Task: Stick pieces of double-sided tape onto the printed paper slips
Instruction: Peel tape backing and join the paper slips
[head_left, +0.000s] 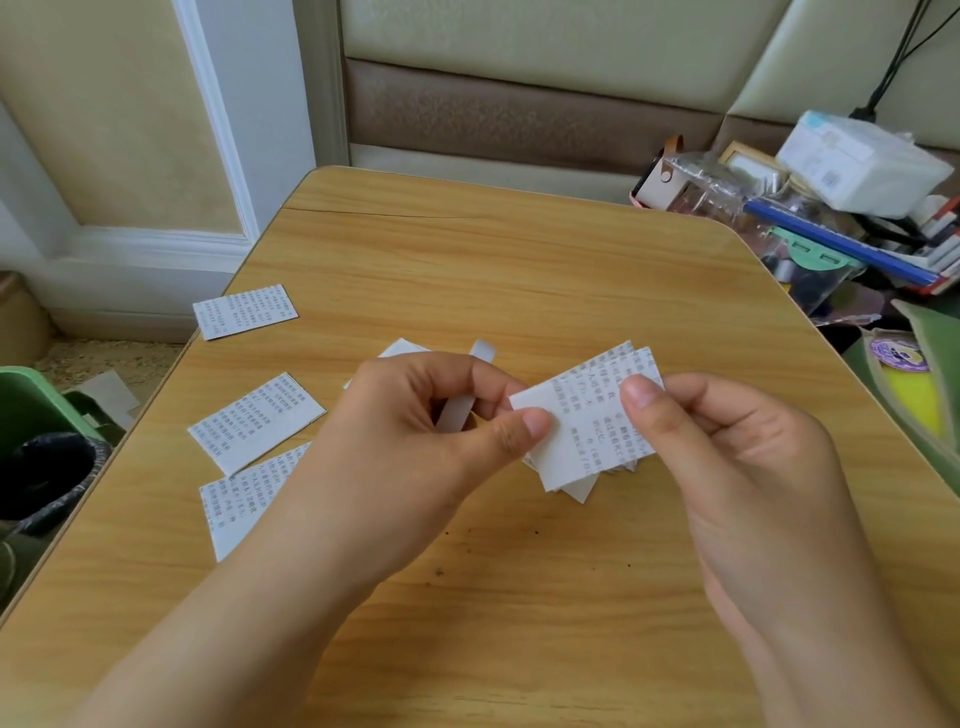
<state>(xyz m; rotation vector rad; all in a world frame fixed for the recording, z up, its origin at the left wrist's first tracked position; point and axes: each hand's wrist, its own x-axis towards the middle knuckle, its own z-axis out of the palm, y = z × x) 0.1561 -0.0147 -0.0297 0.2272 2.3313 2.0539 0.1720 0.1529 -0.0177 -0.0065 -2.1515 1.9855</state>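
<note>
My right hand (727, 447) holds a small stack of printed paper slips (587, 415) above the wooden table (519, 270), thumb on top. My left hand (415, 415) pinches the left edge of the top slip between thumb and forefinger, and a white strip of double-sided tape (457, 413) runs through its curled fingers, its end (483, 351) sticking up behind the knuckles. Three loose printed slips lie on the table's left side: one far (244, 310), one middle (257, 423), one near (244, 501) partly under my left forearm. Another white piece (402, 347) peeks out behind my left hand.
A green bin (36, 410) with a dark liner stands on the floor left of the table. At the right, off the table's edge, sits a cluttered pile: a clear box (727, 192), a tissue pack (857, 161), pens and a blue ruler (831, 241). A padded bench back runs behind.
</note>
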